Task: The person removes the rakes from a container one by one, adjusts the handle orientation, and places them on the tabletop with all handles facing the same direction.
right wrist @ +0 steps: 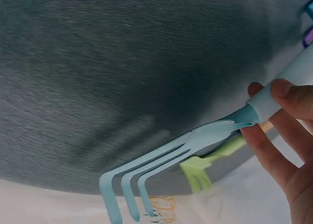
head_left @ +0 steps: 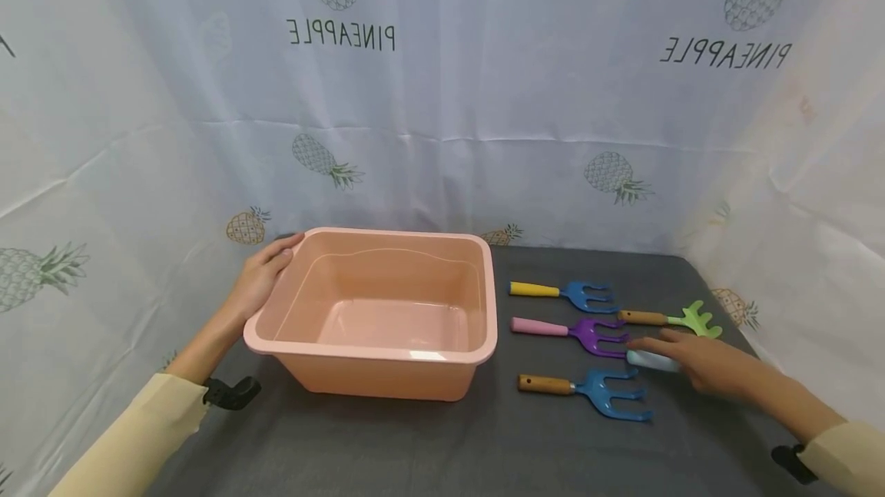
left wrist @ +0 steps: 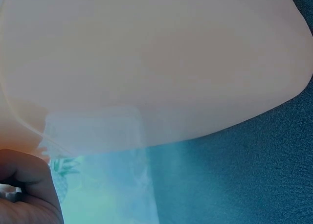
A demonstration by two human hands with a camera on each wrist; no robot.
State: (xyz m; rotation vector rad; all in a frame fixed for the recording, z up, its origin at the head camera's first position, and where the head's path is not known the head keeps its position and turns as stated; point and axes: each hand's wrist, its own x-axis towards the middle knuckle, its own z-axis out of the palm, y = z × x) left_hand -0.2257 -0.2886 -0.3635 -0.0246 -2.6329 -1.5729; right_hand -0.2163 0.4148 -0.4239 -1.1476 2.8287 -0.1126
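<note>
My left hand (head_left: pixel 261 282) grips the left rim of a pink plastic basin (head_left: pixel 380 376), whose inside shows nothing in it. In the left wrist view the thumb and curled fingers lie at the lower left, beside the basin wall (left wrist: pixel 161 62). At the right, my right hand (head_left: pixel 715 362) pinches the handle of a light blue hand rake (right wrist: pixel 210 136) between thumb and fingers. Its tines show in the right wrist view; from the head only the pale handle (head_left: pixel 651 361) is visible. A green hand rake (head_left: pixel 694 319) with a wooden handle lies just behind that hand.
Between basin and right hand lie a blue rake with yellow handle (head_left: pixel 535 290), a purple rake with pink handle (head_left: pixel 542 326) and a blue rake with wooden handle (head_left: pixel 546 385). Dark cloth (head_left: pixel 387 451) covers the table; pineapple-print curtains (head_left: pixel 442 82) hang around it.
</note>
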